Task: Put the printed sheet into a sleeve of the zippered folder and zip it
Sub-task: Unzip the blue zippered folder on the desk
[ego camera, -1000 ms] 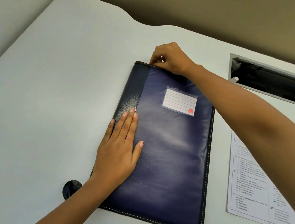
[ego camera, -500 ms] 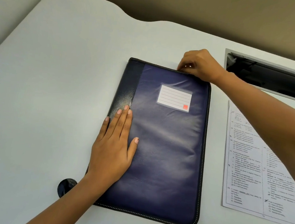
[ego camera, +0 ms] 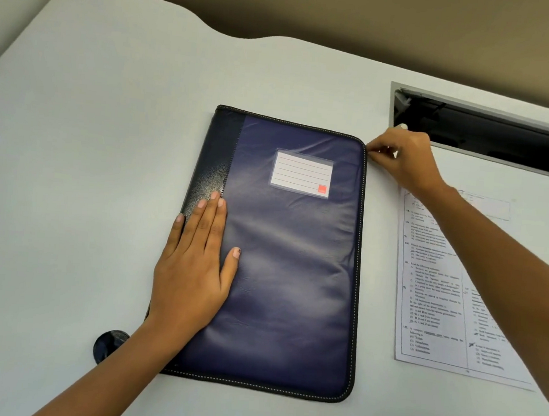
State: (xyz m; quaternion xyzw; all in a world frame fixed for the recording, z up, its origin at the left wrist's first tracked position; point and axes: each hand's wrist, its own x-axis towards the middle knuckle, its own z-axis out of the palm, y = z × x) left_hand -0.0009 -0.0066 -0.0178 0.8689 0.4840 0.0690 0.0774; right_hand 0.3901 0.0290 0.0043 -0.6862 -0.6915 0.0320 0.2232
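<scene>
A dark blue zippered folder (ego camera: 291, 274) lies closed and flat on the white desk, with a lined label pocket (ego camera: 301, 173) on its cover. My left hand (ego camera: 193, 267) rests flat on the folder's left side near the black spine, fingers together. My right hand (ego camera: 398, 157) is at the folder's top right corner, its fingertips pinched on the zipper pull there. The printed sheet (ego camera: 437, 286) lies on the desk to the right of the folder, partly under my right forearm.
A rectangular cable slot (ego camera: 489, 129) with a grey frame opens in the desk at the back right. A small dark round object (ego camera: 108, 345) sits beside my left wrist. The desk's curved back edge meets a beige wall.
My right hand has travelled along the folder's top edge from the left corner to the top right corner, pinching the zipper pull. My left hand has stayed pressed on the cover.
</scene>
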